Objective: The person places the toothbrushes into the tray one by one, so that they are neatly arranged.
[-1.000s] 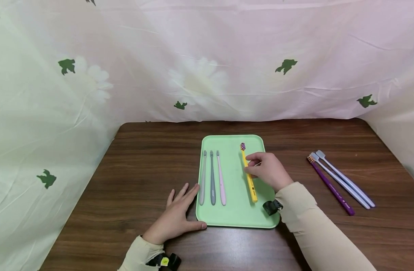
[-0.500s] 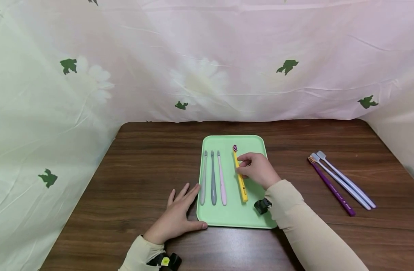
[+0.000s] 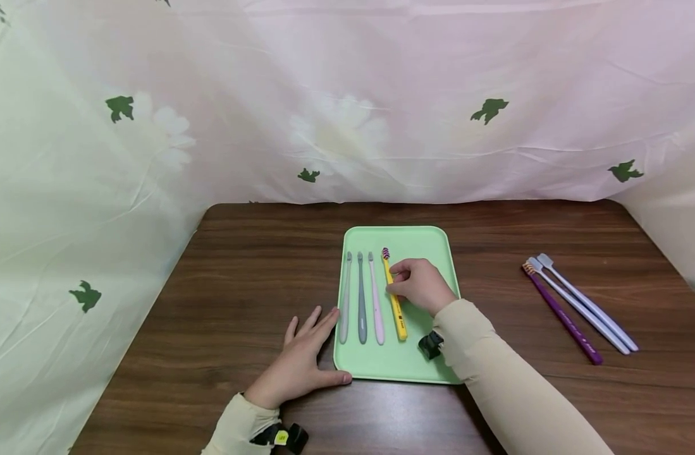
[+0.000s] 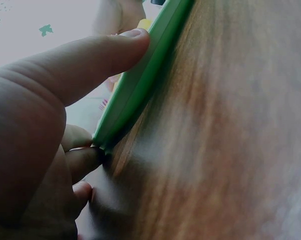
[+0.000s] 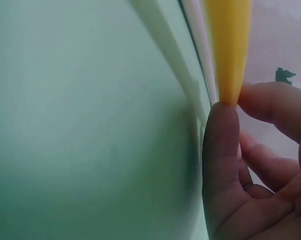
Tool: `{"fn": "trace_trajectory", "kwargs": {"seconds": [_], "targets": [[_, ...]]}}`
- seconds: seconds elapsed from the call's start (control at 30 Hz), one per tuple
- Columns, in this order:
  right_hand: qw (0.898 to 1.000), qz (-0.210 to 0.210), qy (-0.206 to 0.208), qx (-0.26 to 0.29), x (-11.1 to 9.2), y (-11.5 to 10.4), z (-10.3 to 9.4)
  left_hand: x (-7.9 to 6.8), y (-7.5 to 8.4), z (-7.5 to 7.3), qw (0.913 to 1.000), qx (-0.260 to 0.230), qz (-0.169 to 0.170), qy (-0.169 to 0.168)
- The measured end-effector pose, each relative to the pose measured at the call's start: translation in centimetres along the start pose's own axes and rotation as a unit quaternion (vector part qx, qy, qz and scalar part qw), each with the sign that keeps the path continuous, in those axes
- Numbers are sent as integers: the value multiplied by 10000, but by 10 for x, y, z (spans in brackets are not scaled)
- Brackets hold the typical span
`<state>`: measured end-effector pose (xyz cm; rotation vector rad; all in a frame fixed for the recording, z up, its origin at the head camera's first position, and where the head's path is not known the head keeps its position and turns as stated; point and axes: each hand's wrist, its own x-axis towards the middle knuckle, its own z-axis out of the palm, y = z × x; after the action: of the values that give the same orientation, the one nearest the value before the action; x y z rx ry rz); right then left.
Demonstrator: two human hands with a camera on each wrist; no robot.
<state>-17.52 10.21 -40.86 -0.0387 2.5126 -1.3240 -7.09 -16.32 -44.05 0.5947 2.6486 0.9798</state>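
Reads as a screened-off recording station; type of surrounding building not determinable. Enclosed at 9, 12 and 3 o'clock by creased fabric sheeting (image 3: 404, 69), printed with white flowers (image 3: 173, 136) and green birds (image 3: 489, 110). Furnished with a wood-grain tabletop (image 3: 256, 272). Equipped with wrist-worn cameras (image 3: 430, 345).

A yellow toothbrush (image 3: 398, 315) with purple-striped bristles is pinched by the right hand (image 3: 421, 284) over a pale green tray (image 3: 384, 366), its head pointed to the top of the frame and leaning slightly left. Just left of it, a pink toothbrush (image 3: 379, 325), a blue-grey toothbrush (image 3: 362, 319) and a light grey toothbrush (image 3: 344, 319) are laid side by side. The tray, set right of centre, is touched at its lower-left corner by the left hand (image 3: 298, 368).
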Motion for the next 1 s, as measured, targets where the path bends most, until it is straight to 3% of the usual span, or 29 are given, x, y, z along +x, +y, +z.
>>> {"fn": "trace_trajectory", "kwargs": {"seconds": [1.0], "targets": [[9991,86,-145,-397,7,-5,7,0,3,-1,10000,2,-65,10]]}}
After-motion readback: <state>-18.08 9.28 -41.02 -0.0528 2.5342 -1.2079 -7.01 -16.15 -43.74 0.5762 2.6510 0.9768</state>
